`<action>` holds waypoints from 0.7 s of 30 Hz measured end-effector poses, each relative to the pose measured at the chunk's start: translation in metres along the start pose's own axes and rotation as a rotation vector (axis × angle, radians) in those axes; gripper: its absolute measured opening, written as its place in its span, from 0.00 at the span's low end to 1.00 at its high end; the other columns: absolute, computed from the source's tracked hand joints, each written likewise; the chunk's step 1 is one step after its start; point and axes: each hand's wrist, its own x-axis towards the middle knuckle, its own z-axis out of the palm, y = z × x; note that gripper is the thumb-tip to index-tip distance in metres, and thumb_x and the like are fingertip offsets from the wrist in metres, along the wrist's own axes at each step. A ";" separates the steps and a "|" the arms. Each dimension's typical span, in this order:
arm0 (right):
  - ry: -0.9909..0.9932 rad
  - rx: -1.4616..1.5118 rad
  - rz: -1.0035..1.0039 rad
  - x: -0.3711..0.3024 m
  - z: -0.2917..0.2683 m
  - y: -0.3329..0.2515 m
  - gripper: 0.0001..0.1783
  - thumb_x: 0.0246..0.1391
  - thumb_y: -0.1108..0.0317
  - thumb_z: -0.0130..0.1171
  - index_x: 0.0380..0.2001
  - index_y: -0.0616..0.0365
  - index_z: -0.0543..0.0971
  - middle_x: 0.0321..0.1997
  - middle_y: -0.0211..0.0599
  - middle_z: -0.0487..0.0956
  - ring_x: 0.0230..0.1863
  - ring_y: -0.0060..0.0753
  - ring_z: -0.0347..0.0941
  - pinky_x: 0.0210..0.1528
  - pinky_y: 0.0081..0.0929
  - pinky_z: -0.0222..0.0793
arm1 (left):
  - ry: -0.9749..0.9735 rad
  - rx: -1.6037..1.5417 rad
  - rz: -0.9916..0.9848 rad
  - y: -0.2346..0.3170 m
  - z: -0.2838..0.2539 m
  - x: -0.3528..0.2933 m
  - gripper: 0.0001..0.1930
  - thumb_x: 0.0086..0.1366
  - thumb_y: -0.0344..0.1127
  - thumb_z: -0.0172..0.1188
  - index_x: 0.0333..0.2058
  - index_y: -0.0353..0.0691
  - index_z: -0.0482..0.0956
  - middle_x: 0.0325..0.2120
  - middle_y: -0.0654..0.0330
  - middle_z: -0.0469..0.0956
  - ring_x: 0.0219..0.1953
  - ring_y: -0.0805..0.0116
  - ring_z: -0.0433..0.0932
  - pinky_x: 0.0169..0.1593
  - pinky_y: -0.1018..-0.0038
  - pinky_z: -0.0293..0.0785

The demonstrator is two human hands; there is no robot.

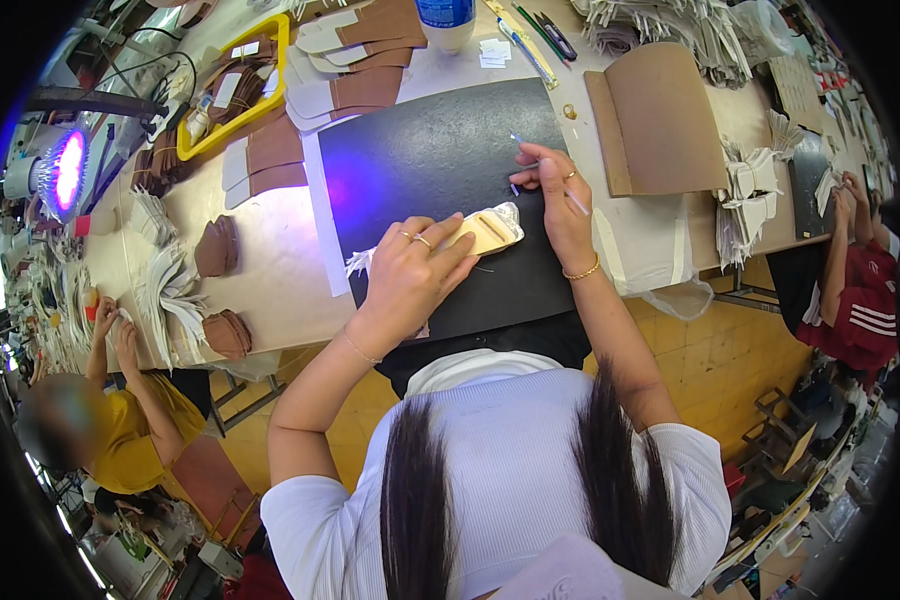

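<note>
On the black mat (425,130) in front of me lies a small cream slotted plate (487,236), on top of crumpled white material (511,213). My left hand (415,268) presses on the plate, its fingers stretched across the plate's left part and hiding it. Frayed white strips (359,262) stick out beyond that hand. My right hand (558,205) is raised just right of the plate, apart from it, its fingers closed around a slim pale pen-like tool (577,202). A second small tip shows below its fingertips; whether it belongs to the same tool I cannot tell.
Brown-and-white cut pieces (365,55) and a yellow basket (232,85) stand at the back left, near a glowing lamp (67,172). A bottle (446,22), pens (542,38) and a brown folder (660,125) lie beyond the mat. Co-workers sit on both sides.
</note>
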 end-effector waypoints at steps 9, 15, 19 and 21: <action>0.009 -0.124 -0.127 -0.010 0.001 -0.019 0.11 0.68 0.70 0.57 0.47 0.64 0.82 0.41 0.41 0.83 0.39 0.31 0.82 0.43 0.25 0.76 | 0.027 0.045 0.016 0.004 0.002 0.001 0.14 0.52 0.34 0.74 0.38 0.40 0.86 0.45 0.58 0.84 0.39 0.61 0.79 0.42 0.66 0.75; -0.202 -0.433 -0.233 -0.046 -0.002 -0.060 0.07 0.66 0.72 0.58 0.39 0.63 0.83 0.36 0.44 0.84 0.36 0.38 0.81 0.41 0.30 0.75 | 0.044 0.059 0.026 0.004 0.006 0.001 0.13 0.53 0.35 0.73 0.38 0.39 0.85 0.46 0.57 0.84 0.39 0.62 0.79 0.42 0.66 0.74; -0.208 -0.491 -0.312 -0.046 0.001 -0.059 0.05 0.63 0.71 0.62 0.37 0.61 0.83 0.36 0.41 0.85 0.35 0.39 0.81 0.38 0.31 0.74 | 0.014 0.074 0.028 0.004 0.007 -0.001 0.13 0.56 0.37 0.71 0.39 0.39 0.84 0.46 0.55 0.83 0.39 0.62 0.78 0.42 0.66 0.72; -0.217 -0.536 -0.331 -0.044 0.003 -0.060 0.05 0.61 0.71 0.64 0.36 0.60 0.83 0.36 0.39 0.85 0.34 0.39 0.81 0.37 0.31 0.72 | 0.008 0.080 0.037 0.003 0.007 -0.002 0.14 0.57 0.38 0.70 0.39 0.39 0.84 0.46 0.54 0.83 0.39 0.61 0.77 0.43 0.65 0.72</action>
